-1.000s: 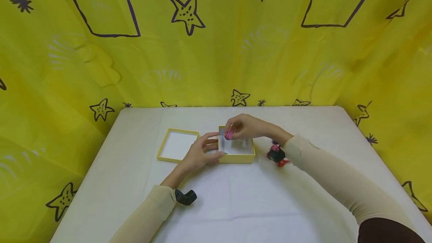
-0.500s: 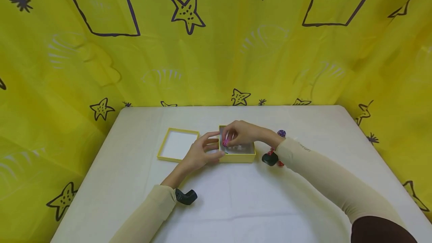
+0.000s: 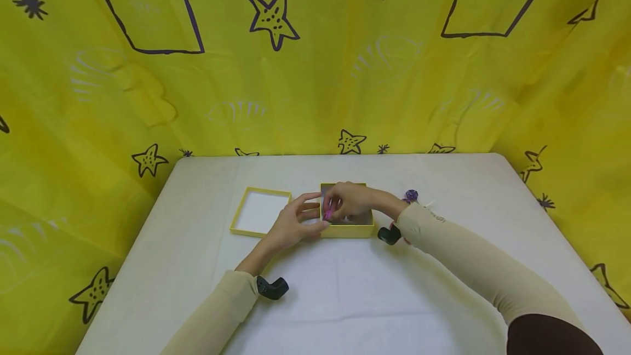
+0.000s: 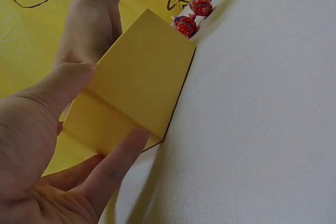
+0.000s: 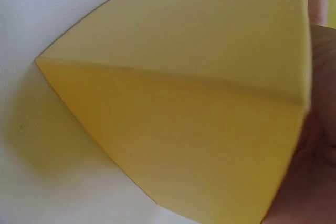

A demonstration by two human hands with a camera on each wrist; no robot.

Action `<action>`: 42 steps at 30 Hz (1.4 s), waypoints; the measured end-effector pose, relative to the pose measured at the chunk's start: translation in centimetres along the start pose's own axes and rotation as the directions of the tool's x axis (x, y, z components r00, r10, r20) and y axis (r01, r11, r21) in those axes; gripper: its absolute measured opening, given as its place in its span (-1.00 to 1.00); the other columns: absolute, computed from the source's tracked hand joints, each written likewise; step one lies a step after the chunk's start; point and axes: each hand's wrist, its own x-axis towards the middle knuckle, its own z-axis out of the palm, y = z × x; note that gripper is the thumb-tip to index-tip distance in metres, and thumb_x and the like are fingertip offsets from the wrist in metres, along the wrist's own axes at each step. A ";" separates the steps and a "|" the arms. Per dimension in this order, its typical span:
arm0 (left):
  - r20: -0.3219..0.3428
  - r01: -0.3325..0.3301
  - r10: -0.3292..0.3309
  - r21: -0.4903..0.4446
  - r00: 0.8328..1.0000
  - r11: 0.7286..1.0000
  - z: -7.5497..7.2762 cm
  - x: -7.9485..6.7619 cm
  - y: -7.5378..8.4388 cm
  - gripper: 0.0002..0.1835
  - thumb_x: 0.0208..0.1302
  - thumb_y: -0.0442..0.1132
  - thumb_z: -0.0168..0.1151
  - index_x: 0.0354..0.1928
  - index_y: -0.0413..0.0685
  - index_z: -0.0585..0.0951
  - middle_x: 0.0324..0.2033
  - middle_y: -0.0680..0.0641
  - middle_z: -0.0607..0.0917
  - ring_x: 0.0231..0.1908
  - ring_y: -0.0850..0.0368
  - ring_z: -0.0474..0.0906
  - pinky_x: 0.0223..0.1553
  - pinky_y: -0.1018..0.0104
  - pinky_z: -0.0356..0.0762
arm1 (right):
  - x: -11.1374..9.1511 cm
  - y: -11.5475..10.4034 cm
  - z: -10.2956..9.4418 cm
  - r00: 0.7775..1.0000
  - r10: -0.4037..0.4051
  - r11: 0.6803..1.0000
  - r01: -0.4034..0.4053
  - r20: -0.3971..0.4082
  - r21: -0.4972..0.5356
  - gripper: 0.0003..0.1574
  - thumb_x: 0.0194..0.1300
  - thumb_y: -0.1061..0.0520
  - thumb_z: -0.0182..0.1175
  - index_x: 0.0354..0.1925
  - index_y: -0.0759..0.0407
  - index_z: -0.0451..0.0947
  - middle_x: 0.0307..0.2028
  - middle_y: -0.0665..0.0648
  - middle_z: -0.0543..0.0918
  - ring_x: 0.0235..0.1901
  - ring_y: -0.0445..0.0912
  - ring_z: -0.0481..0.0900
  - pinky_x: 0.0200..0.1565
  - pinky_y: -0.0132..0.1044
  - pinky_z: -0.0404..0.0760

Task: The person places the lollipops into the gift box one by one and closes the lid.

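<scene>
My left hand (image 3: pixel 292 224) rests against the left end of a small yellow box (image 3: pixel 347 232), fingers spread. In the left wrist view, the thumb touches the box's top edge and a finger lies along its side wall. My right hand (image 3: pixel 350 199) reaches down into the box and pinches a pink-wrapped lollipop (image 3: pixel 327 215) near the left inner wall. Most of the box's inside is hidden behind this hand. In the right wrist view, the box's outer walls (image 5: pixel 173 114) cover nearly everything, and only part of a hand (image 5: pixel 320 156) shows at the right edge.
The yellow-rimmed lid (image 3: pixel 261 211) lies inside up to the left of the box. Right of the box, a purple-wrapped lollipop (image 3: pixel 411 195) and red-wrapped lollipops (image 4: pixel 200 7) lie on the white tabletop (image 3: pixel 340 289), partly behind the right forearm. A yellow patterned curtain (image 3: pixel 315 70) hangs behind.
My right hand has lowered into the box with the pink lollipop, moving slightly left and toward the near side. The left hand has stayed at the box's end.
</scene>
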 end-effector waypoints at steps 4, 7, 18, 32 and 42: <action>-0.003 -0.003 0.003 0.013 1.000 1.000 0.0 0.0 0.1 -0.19 0.22 -0.36 0.51 0.47 0.12 0.38 0.36 -0.27 0.47 0.29 -0.22 0.50 -0.15 0.06 0.78 | 0.0 -0.1 0.1 1.000 -0.005 1.000 0.005 0.000 0.002 -0.83 0.32 0.28 0.40 -0.12 0.18 0.66 -0.29 0.04 0.70 -0.38 -0.17 0.62 -0.38 -0.35 0.69; -0.004 -0.009 0.009 0.024 1.000 1.000 0.0 0.0 0.1 -0.19 0.22 -0.35 0.51 0.48 0.11 0.38 0.35 -0.28 0.47 0.28 -0.23 0.50 -0.15 0.06 0.79 | 0.0 -0.1 0.2 1.000 -0.015 1.000 0.015 0.003 0.020 -0.85 0.32 0.29 0.39 -0.14 0.19 0.67 -0.30 0.04 0.68 -0.41 -0.16 0.59 -0.40 -0.33 0.69; 0.002 -0.009 0.009 0.023 1.000 1.000 0.0 0.0 0.1 -0.20 0.21 -0.34 0.52 0.47 0.13 0.39 0.35 -0.25 0.47 0.28 -0.19 0.51 -0.15 0.06 0.78 | -0.1 -0.3 0.3 1.000 -0.019 0.999 0.019 0.003 0.045 -0.88 0.31 0.30 0.39 -0.18 0.20 0.67 -0.32 0.04 0.65 -0.44 -0.16 0.55 -0.42 -0.33 0.65; -0.003 -0.007 0.007 0.029 1.000 1.000 0.0 0.0 0.1 -0.20 0.22 -0.34 0.51 0.47 0.12 0.39 0.35 -0.25 0.48 0.28 -0.20 0.51 -0.15 0.07 0.78 | -0.1 -0.2 0.3 1.000 -0.006 0.999 0.005 0.008 0.045 -0.87 0.32 0.29 0.38 -0.15 0.18 0.69 -0.31 0.04 0.66 -0.43 -0.15 0.54 -0.45 -0.35 0.61; -0.005 -0.008 0.008 0.024 1.000 1.000 0.0 -0.1 -0.1 -0.21 0.23 -0.36 0.50 0.47 0.12 0.39 0.36 -0.27 0.46 0.29 -0.22 0.50 -0.13 0.06 0.78 | -0.6 -0.6 -0.5 1.000 -0.011 0.999 0.013 0.026 -0.052 -0.77 0.32 0.19 0.42 -0.06 0.17 0.69 -0.23 0.01 0.70 -0.25 -0.15 0.64 -0.19 -0.32 0.69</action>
